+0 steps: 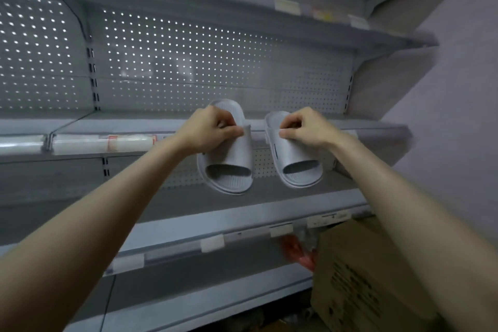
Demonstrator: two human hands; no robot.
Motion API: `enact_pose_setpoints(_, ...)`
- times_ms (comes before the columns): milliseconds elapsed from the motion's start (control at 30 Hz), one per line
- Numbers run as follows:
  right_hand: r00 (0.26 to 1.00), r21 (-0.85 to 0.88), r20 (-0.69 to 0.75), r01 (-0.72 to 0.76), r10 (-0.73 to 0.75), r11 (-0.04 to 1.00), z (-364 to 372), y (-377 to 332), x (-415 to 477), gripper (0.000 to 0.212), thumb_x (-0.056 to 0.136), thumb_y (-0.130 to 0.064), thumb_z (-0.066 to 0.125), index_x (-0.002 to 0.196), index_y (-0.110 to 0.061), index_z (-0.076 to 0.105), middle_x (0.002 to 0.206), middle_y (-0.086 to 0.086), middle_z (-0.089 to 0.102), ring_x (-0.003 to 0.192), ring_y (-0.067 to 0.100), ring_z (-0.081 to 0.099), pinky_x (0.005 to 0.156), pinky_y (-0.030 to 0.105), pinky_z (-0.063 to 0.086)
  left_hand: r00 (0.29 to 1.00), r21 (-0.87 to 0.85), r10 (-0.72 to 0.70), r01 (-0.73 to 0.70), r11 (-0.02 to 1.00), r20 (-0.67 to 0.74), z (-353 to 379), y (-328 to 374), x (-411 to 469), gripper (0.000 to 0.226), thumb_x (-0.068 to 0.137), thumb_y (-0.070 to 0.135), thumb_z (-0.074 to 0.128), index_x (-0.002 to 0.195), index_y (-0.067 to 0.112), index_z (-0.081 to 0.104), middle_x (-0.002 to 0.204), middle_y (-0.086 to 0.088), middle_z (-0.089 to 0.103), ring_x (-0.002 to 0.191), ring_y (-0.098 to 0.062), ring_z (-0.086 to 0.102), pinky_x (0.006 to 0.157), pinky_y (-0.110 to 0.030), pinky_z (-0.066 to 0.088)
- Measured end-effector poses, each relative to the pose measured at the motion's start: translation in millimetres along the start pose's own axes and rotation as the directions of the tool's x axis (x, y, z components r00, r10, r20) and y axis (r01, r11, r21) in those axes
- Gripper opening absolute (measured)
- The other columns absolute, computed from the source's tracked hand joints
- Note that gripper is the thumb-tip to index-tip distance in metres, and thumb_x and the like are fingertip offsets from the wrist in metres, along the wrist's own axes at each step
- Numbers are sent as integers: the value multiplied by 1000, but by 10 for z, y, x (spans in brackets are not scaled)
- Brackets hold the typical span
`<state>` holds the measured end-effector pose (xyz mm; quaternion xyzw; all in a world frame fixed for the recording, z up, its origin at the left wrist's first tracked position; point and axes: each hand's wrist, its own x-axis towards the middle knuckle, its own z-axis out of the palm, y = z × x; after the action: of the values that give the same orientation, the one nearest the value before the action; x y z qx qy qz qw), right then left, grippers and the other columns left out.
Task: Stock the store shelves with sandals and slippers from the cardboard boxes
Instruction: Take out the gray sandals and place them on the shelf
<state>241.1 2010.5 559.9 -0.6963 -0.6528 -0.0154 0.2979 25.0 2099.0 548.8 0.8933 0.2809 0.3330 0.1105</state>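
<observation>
**Grip state:** left hand (213, 129) closed round the strap edge of the left slipper (226, 162), thumb on top, fingers curled beneath. Right hand (304, 127) pinching the strap edge of the right slipper (297, 167) the same way.

**Position:** both slippers held side by side, apart, at the front edge of the middle shelf (129, 119), right of its centre. Heels up and level with the deck, open toes hanging below the front edge. Heel contact with the deck: cannot tell. Cardboard box (361, 277) at the lower right, beside the bottom shelves.

**Likely faults from here:**
1. Release with most of the sole overhanging the front edge: probable tip-out and drop toward the lower shelves or the box.
2. Pinch on 1 thin strap edge only: probable swing or twist, ending in a crooked placement.
3. Push too far back: heel against the perforated back panel (188, 62), pair out of line.

**Materials and shapes:**
- **Slippers:** apparently 1-piece moulded foam, pale grey, matte. Finely textured footbed, wide rounded strap, thick rounded sole, open toe. Probably light and slightly springy.
- **Shelf:** smooth grey painted metal, with a clear plastic label strip (107, 143) along the front edge.
- **Back panel:** metal sheet with regular round holes.
- **Box:** plain brown card with dark print.
</observation>
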Motion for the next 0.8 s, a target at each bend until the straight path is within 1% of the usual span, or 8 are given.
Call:
enact_pose_setpoints(67,1000,6,-17,-26,26,1000,-73,172,165,10,88,-19,63,90,-14,71,93,2,68,89,15,59,82,33,45,999,-3,34,-34,999,-12,98,33,297,25,88,36,60,91,14,70,70,6,51,71,-18,51,53,-25,34)
enact_pose_setpoints(133,998,17,-40,-54,54,998,-139,350,333,10,88,-21,63,91,-15,71,96,2,67,94,17,59,87,36,45,998,2,60,-60,998,-20,232,39,601,25,88,35,59,93,13,70,73,5,51,75,-16,49,61,-25,33)
enact_pose_setpoints(233,992,37,-81,-94,96,995,-252,636,612,6,89,-22,62,91,-21,68,100,1,65,99,19,58,91,39,45,996,-15,90,-90,996,1,424,43,1058,25,89,36,58,93,14,69,83,3,53,75,-13,48,60,-21,34)
enact_pose_setpoints(367,985,43,-93,-145,149,988,-420,1077,993,8,89,-22,62,92,-19,69,103,3,66,101,21,58,93,40,45,994,-38,104,-103,994,32,705,11,1667,18,89,37,58,82,21,61,85,1,54,76,-15,50,54,-17,34)
enact_pose_setpoints(500,980,44,-99,-169,173,985,-558,1550,1362,9,90,-21,61,92,-18,69,103,4,65,99,21,58,91,39,44,996,-69,85,-82,994,40,1051,-11,2225,22,89,37,57,87,17,63,88,-1,56,78,-17,53,56,-21,38)
enact_pose_setpoints(633,984,35,-95,-150,153,988,-668,2125,1784,11,90,-16,60,95,-13,70,102,4,65,98,19,57,91,37,44,997,-63,60,-57,996,41,1505,18,2806,21,89,35,58,80,17,61,70,4,53,63,-9,48,52,-18,33)
enact_pose_setpoints(700,986,29,-82,-143,145,989,-740,2457,2017,10,90,-15,60,91,-14,70,98,4,66,95,18,57,87,35,44,998,-63,40,-37,997,40,1740,61,3135,23,89,35,58,78,15,63,66,4,53,63,-11,48,53,-20,34)
enact_pose_setpoints(800,985,40,-62,-156,158,987,-847,2946,2350,9,89,-15,62,86,-16,69,93,2,65,93,17,57,83,31,44,997,-63,-7,12,998,78,2066,116,3618,24,90,34,57,88,13,67,78,1,59,73,-14,53,65,-23,38)
